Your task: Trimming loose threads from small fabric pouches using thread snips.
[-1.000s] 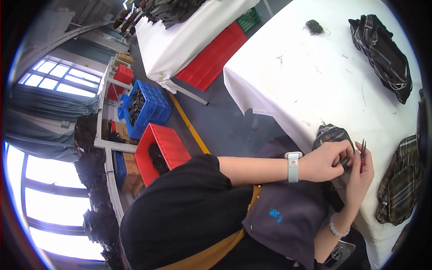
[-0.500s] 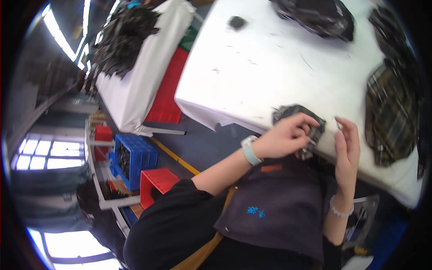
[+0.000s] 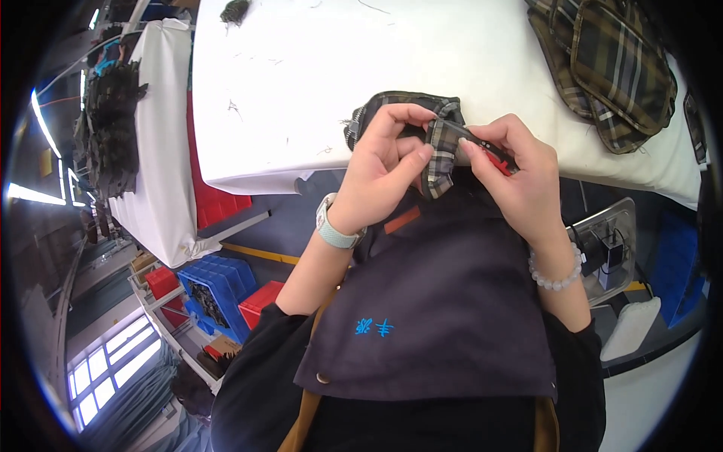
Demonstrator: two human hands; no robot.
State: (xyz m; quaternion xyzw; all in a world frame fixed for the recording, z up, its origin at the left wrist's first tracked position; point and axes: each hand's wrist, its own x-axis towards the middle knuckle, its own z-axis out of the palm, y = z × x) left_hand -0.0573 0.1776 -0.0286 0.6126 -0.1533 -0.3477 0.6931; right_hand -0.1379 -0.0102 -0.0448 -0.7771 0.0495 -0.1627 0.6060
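At the near edge of the white-covered table I hold a small dark plaid zip pouch (image 3: 407, 102). My left hand (image 3: 388, 162) grips its near edge between thumb and fingers, with the band of plaid cloth hanging below. A metal zipper shows along the pouch's left side. Closed around a pair of black and red thread snips (image 3: 493, 154) is my right hand (image 3: 521, 169). The snips' dark tip lies against the cloth beside my left fingertips. Whether the blades are apart or together is hidden.
Plaid fabric pieces (image 3: 625, 64) lie stacked at the table's far right. Thread scraps and a dark fuzzy clump (image 3: 235, 10) are on the white table (image 3: 301, 90). Leftward stand another covered table (image 3: 162, 128) with a dark heap, a blue crate (image 3: 218, 290) and red bins.
My right hand has come in from beside the pouch and now holds the snips against it. My left hand still grips the pouch. The view has turned, shifting the tables leftward.
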